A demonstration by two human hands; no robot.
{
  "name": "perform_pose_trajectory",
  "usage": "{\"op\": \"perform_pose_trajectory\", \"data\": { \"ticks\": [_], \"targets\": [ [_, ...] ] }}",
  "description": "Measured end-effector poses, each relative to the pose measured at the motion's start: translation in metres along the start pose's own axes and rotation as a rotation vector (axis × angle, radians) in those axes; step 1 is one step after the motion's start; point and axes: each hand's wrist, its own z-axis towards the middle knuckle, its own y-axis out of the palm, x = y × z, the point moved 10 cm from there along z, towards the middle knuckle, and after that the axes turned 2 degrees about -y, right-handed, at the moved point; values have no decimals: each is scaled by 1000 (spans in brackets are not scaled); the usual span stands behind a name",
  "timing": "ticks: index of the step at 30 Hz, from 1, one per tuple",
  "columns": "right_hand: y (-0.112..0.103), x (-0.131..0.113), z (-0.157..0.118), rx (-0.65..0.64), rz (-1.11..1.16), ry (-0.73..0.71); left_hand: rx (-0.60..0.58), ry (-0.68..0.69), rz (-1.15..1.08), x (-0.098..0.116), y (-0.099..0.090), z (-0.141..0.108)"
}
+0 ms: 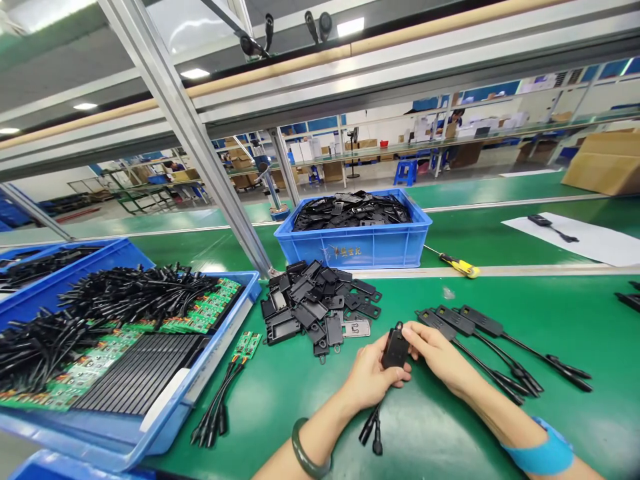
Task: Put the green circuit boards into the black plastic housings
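Note:
My left hand (371, 375) is wrapped round a small black plastic case (395, 349) with a ring at its top end. Two short black cable ends with plugs (373, 430) hang below that hand. My right hand (434, 348) has its fingertips pressed on the upper right edge of the same case. Just right of my hands lie several cased units with black cables (475, 321). Beyond my left hand is a loose heap of black case halves (313, 303). Further left, two green circuit boards with cables (245, 347) rest on the green bench.
At left, a blue tray (220, 353) holds rows of circuit boards and cables. A blue bin (350, 250) full of black parts stands behind the heap. A yellow screwdriver (459, 265), a white sheet (600, 243) with one unit, and a cardboard box (605, 163) lie rightward.

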Motion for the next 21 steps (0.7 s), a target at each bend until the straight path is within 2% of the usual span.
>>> {"op": "perform_pose_trajectory", "data": {
  "ticks": [3, 6, 9, 11, 12, 14, 18, 20, 21],
  "targets": [
    [-3, 4, 1, 64, -104, -2, 43, -53, -25, -6, -1, 2],
    [-3, 1, -2, 157, -279, -75, 75, 17, -115, -4, -4, 4],
    [5, -10, -8, 200, -583, -224, -12, 62, -181, -6, 4, 5],
    [8, -12, -11, 188, -789, -299, -71, 45, -104, -11, 9, 4],
    [7, -11, -12, 186, -894, -333, -65, 49, -29, -11, 8, 3],
    [1, -9, -13, 200, -1126, -391, 21, 99, 163, -1, -5, 0],
    [-20, -6, -12, 307, -1471, -430, 195, 149, 682, 45, -44, -16],
    [-23, -11, -14, 361, -1514, -476, 330, 60, 1040, 67, -76, -34],
    [-22, -15, -16, 374, -1503, -510, 447, -27, 1218, 77, -98, -47]
  ]
}}
